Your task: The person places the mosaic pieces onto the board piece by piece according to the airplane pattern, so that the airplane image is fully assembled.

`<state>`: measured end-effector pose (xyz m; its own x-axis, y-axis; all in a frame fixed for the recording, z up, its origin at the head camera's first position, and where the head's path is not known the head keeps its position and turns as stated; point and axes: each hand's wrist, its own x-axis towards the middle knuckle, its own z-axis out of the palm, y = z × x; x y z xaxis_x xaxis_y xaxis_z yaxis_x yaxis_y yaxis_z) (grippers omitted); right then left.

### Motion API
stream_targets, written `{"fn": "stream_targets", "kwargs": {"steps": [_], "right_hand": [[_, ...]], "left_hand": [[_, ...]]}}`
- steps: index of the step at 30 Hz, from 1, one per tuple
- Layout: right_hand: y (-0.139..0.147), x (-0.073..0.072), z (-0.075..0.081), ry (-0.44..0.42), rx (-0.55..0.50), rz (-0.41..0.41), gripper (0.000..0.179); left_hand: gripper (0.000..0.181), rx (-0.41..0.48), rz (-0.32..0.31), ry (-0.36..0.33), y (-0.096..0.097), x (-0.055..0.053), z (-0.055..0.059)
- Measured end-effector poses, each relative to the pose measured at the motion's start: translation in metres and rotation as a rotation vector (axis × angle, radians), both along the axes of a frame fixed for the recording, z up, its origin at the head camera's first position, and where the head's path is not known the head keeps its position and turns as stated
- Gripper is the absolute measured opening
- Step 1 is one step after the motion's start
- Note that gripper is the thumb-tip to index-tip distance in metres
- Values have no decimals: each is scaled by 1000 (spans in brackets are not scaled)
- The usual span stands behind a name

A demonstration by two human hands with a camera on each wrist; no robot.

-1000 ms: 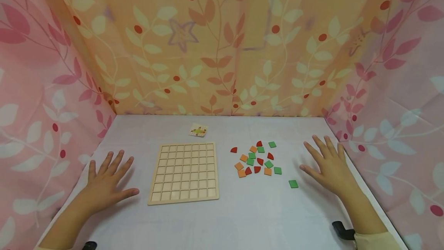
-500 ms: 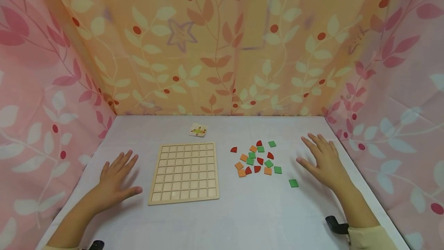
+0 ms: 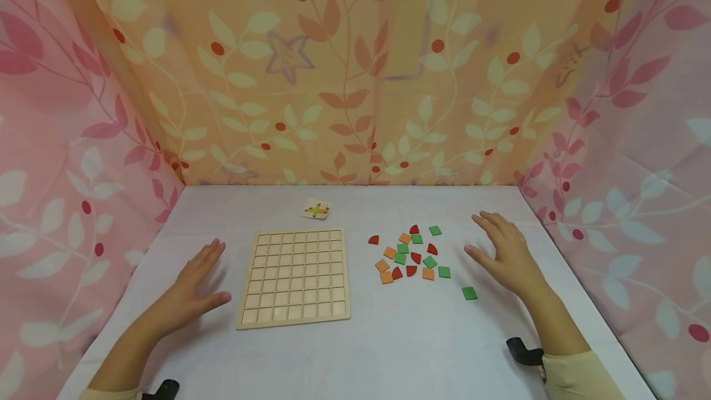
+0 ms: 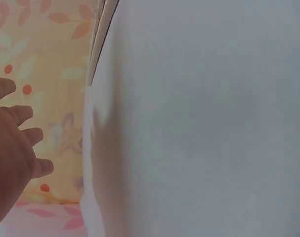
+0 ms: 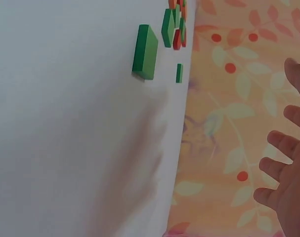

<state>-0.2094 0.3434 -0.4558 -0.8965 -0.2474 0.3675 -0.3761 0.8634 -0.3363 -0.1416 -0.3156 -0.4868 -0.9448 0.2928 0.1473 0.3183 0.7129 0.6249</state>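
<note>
Left hand point(image 3: 183, 295), lower left of head frame, raised over table point(image 3: 389, 357), fingers straight, thumb spread; nearest thing wooden grid board point(image 3: 293, 278), left of centre. Right hand point(image 3: 508, 264), right of frame, also raised, fingers extended, thumb apart; lone green tile point(image 3: 469, 293) near it. Red quarter-rounds point(image 3: 411, 271), orange squares point(image 3: 428, 274), green squares point(image 3: 430, 262) scattered right of centre. Small printed card point(image 3: 317, 208) above board.

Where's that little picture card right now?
In the head view, the picture card lies on the white table, left of centre, just beyond the grid board and short of the patterned backdrop.
</note>
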Motion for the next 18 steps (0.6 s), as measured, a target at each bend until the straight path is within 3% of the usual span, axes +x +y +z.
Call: {"fn": "stream_targets", "kwargs": {"steps": [4,18], "right_hand": [[-8,-4,1,-38,-29,-12,74],[-31,-20,-1,-130,-124,-3,72]], "left_hand": [[101,53,4,-50,3,-2,-3],[91,201,-23,-107,21,-6,-9]]}}
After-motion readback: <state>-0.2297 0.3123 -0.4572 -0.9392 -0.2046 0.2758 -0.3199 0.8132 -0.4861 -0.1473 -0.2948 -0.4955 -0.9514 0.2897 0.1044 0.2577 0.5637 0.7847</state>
